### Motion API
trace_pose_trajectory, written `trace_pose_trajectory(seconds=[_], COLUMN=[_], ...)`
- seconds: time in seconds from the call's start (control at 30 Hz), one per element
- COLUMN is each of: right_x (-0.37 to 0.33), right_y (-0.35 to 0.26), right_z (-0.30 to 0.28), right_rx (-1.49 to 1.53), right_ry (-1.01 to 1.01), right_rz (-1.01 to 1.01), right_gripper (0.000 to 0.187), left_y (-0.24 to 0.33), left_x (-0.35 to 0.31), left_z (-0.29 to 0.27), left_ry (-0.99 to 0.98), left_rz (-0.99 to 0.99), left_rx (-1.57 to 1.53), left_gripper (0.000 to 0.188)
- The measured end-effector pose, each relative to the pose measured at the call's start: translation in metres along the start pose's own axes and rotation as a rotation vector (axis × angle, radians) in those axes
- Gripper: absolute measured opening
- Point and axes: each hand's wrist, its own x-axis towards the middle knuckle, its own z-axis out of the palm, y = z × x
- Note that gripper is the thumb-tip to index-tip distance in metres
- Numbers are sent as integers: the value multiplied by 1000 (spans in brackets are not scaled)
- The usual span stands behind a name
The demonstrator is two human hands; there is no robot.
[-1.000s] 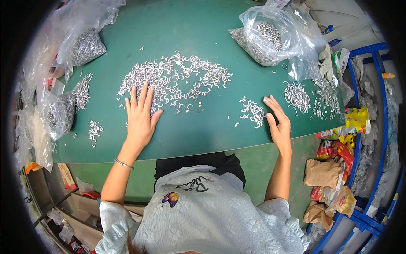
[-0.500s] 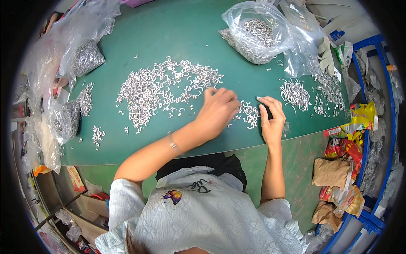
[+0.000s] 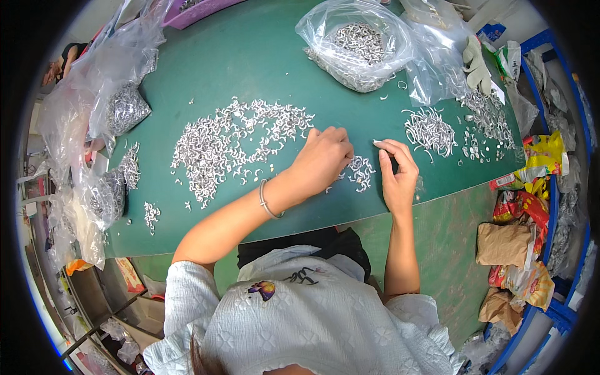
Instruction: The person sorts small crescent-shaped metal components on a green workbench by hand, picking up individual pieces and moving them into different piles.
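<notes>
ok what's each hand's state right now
Left hand: fingers curled down by the small silver pile; whether it holds anything cannot be told
Right hand: open, thumb and forefinger apart

1. Small-parts workshop, by the look of it.
2. Big green-topped table (image 3: 250, 69), loose heaps of small curved metal parts (image 3: 206, 150).
3. More parts bulk-bagged in clear plastic (image 3: 359, 47); purple bin (image 3: 200, 11) at far edge.
4. Blue metal rack (image 3: 564, 314) right, stuffed with plastic bags.
5. Green floor (image 3: 456, 250).
</notes>
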Motion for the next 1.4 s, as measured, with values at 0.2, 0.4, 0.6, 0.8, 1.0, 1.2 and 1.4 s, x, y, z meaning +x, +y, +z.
trace_pose_trajectory(seconds=[0.2, 0.4, 0.6, 0.8, 1.0, 1.2, 1.4], right_x=[0, -9, -15, -16, -52, -53, -54], right_y=[0, -4, -71, -70, -95, -111, -96], right_z=[8, 8, 84, 163, 161, 125, 103], right_rx=[-67, -272, -404, -605, -562, -520, -557], right_ry=[-32, -7, -412, -643, -966, -1231, -1037], right_rz=[-10, -99, -360, -381, -484, -494, -407], right_gripper=[17, 18, 32, 61, 66, 67, 64], left_y=[4, -27, -77, -110, -51, -90, -63], left_x=[-44, -179, -305, -316, -250, -230, -224], left_z=[-40, -87, -118, -115, -86, -89, -76], left_ry=[125, 481, 875, 839, 262, 130, 230], left_rz=[-177, -586, -994, -940, -518, -395, -386], left_rx=[-390, -243, 147, 615, 210, 411, 285], left_gripper=[10, 12, 16, 27, 63, 56, 60])
